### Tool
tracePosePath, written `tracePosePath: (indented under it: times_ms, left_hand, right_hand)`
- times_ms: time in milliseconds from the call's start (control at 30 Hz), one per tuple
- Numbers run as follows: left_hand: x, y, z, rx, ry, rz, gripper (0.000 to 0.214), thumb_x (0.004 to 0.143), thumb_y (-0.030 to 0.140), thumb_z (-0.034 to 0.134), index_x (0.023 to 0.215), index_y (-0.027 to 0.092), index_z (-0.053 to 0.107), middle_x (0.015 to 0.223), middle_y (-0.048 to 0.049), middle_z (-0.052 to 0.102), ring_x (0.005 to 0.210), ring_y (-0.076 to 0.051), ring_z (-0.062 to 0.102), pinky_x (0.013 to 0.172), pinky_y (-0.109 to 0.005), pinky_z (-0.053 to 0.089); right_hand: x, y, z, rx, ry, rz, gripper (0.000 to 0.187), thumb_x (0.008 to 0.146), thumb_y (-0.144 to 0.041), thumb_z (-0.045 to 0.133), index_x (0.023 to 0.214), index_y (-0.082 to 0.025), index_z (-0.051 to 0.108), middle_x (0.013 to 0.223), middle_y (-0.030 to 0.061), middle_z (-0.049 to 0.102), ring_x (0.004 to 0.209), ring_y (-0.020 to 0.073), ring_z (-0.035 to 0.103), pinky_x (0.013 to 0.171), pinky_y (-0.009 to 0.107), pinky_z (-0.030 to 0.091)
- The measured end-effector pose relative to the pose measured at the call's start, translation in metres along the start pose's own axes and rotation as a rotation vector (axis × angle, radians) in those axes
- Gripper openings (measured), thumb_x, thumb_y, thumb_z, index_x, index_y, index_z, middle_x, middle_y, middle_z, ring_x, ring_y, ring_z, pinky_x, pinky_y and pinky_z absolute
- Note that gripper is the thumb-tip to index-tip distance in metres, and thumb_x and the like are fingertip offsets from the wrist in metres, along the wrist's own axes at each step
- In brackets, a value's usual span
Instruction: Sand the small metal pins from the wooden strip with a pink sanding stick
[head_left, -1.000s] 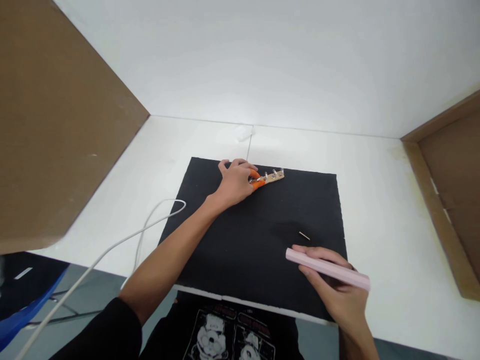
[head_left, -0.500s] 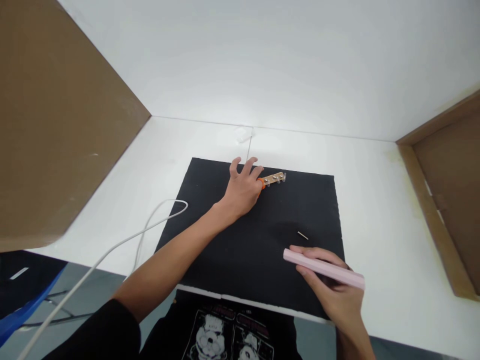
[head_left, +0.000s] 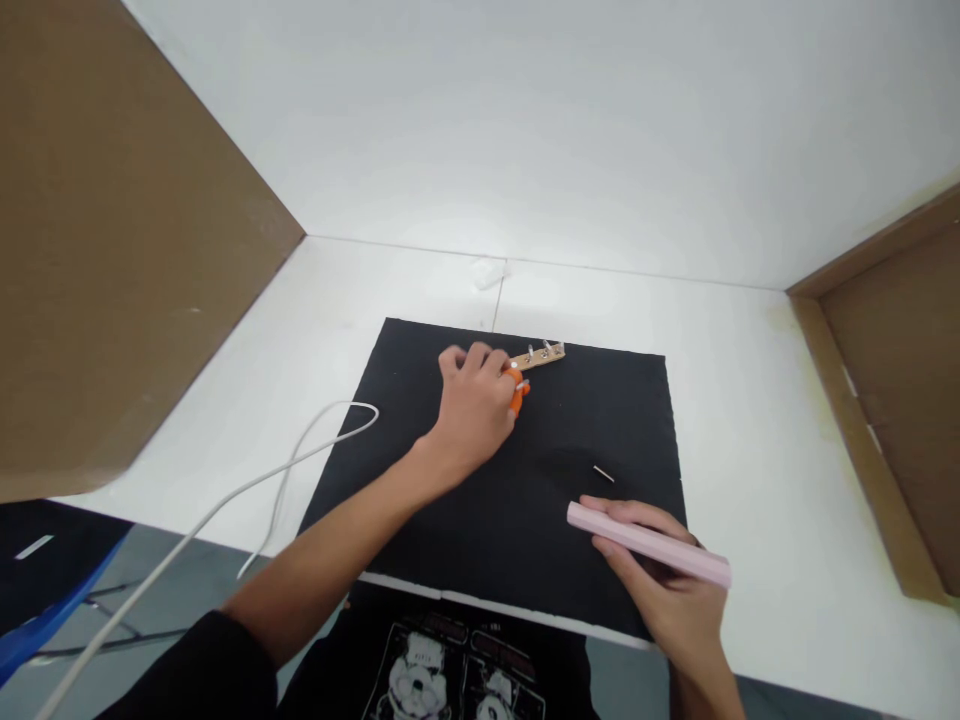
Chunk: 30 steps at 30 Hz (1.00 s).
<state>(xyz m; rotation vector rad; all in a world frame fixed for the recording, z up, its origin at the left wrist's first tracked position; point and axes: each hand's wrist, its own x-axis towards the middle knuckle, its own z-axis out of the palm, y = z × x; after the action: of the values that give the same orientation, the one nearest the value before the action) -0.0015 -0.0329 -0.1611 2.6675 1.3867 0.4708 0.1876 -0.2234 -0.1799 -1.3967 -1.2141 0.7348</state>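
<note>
My left hand (head_left: pixel 474 405) is closed around a small orange-handled tool (head_left: pixel 517 389) on the black mat (head_left: pixel 465 510), with its tip at a small wooden strip with metal screws (head_left: pixel 538 357) near the mat's far edge. My right hand (head_left: pixel 660 585) grips a pink stick-shaped tool (head_left: pixel 646 543) over the mat's near right corner. A small thin metal pin (head_left: pixel 604 473) lies loose on the mat just beyond the pink tool.
A white cable (head_left: pixel 285 470) loops over the white table at the left. A brown board (head_left: pixel 112 240) stands at the left and a wooden frame (head_left: pixel 877 420) at the right. A small white lump (head_left: pixel 486 270) sits at the back wall.
My left hand opened briefly, then closed on the orange tool and drew slightly toward me. The wooden strip shifted a little. My right hand with the pink tool stayed put.
</note>
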Motion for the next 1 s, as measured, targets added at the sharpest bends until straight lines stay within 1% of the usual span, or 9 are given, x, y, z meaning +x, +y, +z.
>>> tracePosePath:
  times_ms: [100, 200, 267, 367, 433, 533, 700, 833, 1000]
  left_hand:
    - [-0.034, 0.009, 0.003, -0.024, -0.029, -0.077, 0.013, 0.098, 0.021, 0.074, 0.087, 0.017, 0.079, 0.09, -0.0084, 0.074, 0.087, -0.026, 0.064, 0.08, -0.042, 0.047]
    - [-0.056, 0.009, 0.015, -0.043, -0.032, -0.167, 0.008, 0.097, 0.02, 0.077, 0.09, 0.017, 0.08, 0.086, -0.0064, 0.071, 0.08, -0.024, 0.064, 0.074, -0.038, 0.046]
    - [-0.063, 0.007, 0.023, -0.059, -0.027, -0.215, 0.008, 0.096, 0.025, 0.079, 0.095, 0.017, 0.081, 0.089, -0.0068, 0.071, 0.081, -0.024, 0.065, 0.075, -0.038, 0.047]
    - [-0.071, 0.004, 0.029, -0.094, -0.031, -0.245, 0.022, 0.092, 0.03, 0.086, 0.108, 0.016, 0.081, 0.097, -0.0076, 0.074, 0.087, -0.025, 0.067, 0.078, -0.039, 0.049]
    - [-0.078, 0.003, 0.029, -0.127, -0.036, -0.246, 0.031, 0.09, 0.032, 0.089, 0.116, 0.018, 0.08, 0.104, -0.008, 0.076, 0.093, -0.026, 0.068, 0.082, -0.039, 0.05]
    - [-0.086, 0.001, 0.025, -0.174, -0.027, -0.253, 0.033, 0.091, 0.029, 0.088, 0.121, 0.019, 0.079, 0.12, -0.0105, 0.076, 0.108, -0.03, 0.068, 0.09, -0.043, 0.05]
    - [-0.078, -0.008, 0.021, -0.243, -0.018, -0.234, 0.026, 0.095, 0.024, 0.083, 0.121, 0.026, 0.08, 0.144, -0.0108, 0.072, 0.14, -0.037, 0.056, 0.11, -0.058, 0.038]
    - [-0.062, -0.013, 0.024, -0.297, -0.052, -0.204, 0.019, 0.091, 0.022, 0.088, 0.108, 0.03, 0.084, 0.143, -0.0058, 0.075, 0.146, -0.038, 0.053, 0.118, -0.065, 0.028]
    - [-0.057, -0.011, 0.03, -0.33, -0.051, -0.247, 0.009, 0.094, 0.02, 0.084, 0.095, 0.029, 0.086, 0.141, -0.0041, 0.076, 0.148, -0.037, 0.052, 0.118, -0.068, 0.025]
  right_hand:
    - [0.0, -0.001, 0.001, 0.008, 0.008, -0.003, 0.021, 0.092, -0.021, 0.082, 0.11, -0.029, 0.075, 0.107, 0.0001, 0.087, 0.1, 0.0178, 0.084, 0.093, 0.021, 0.066]
    - [0.0, -0.002, 0.002, 0.018, 0.012, -0.005, 0.02, 0.092, -0.021, 0.082, 0.109, -0.03, 0.075, 0.107, -0.0003, 0.087, 0.1, 0.0172, 0.084, 0.091, 0.02, 0.066]
    - [0.0, -0.004, 0.004, 0.026, 0.011, -0.008, 0.02, 0.091, -0.02, 0.082, 0.108, -0.029, 0.076, 0.107, -0.0003, 0.087, 0.1, 0.0171, 0.084, 0.09, 0.02, 0.067]
    - [-0.001, -0.006, 0.005, 0.038, 0.01, -0.012, 0.021, 0.091, -0.02, 0.083, 0.108, -0.029, 0.076, 0.107, 0.0, 0.087, 0.1, 0.0172, 0.084, 0.091, 0.02, 0.066]
    - [-0.003, -0.007, 0.005, 0.045, 0.01, -0.011, 0.021, 0.09, -0.019, 0.083, 0.108, -0.029, 0.076, 0.107, 0.0008, 0.087, 0.1, 0.0178, 0.084, 0.091, 0.021, 0.067]
    - [-0.006, -0.008, 0.005, 0.051, 0.013, -0.006, 0.022, 0.09, -0.019, 0.083, 0.109, -0.028, 0.076, 0.108, 0.0015, 0.087, 0.1, 0.0186, 0.085, 0.09, 0.022, 0.068]
    - [-0.01, -0.009, 0.006, 0.046, 0.014, 0.003, 0.021, 0.09, -0.019, 0.083, 0.108, -0.028, 0.077, 0.107, 0.0024, 0.087, 0.099, 0.0191, 0.085, 0.087, 0.022, 0.069]
    - [-0.013, -0.011, 0.006, 0.051, 0.032, 0.007, 0.021, 0.09, -0.019, 0.084, 0.108, -0.027, 0.077, 0.107, 0.0029, 0.087, 0.098, 0.0194, 0.085, 0.085, 0.022, 0.07]
    - [-0.011, -0.014, 0.009, 0.075, 0.062, 0.003, 0.02, 0.089, -0.018, 0.084, 0.106, -0.028, 0.076, 0.105, 0.002, 0.087, 0.096, 0.0201, 0.085, 0.081, 0.023, 0.071]
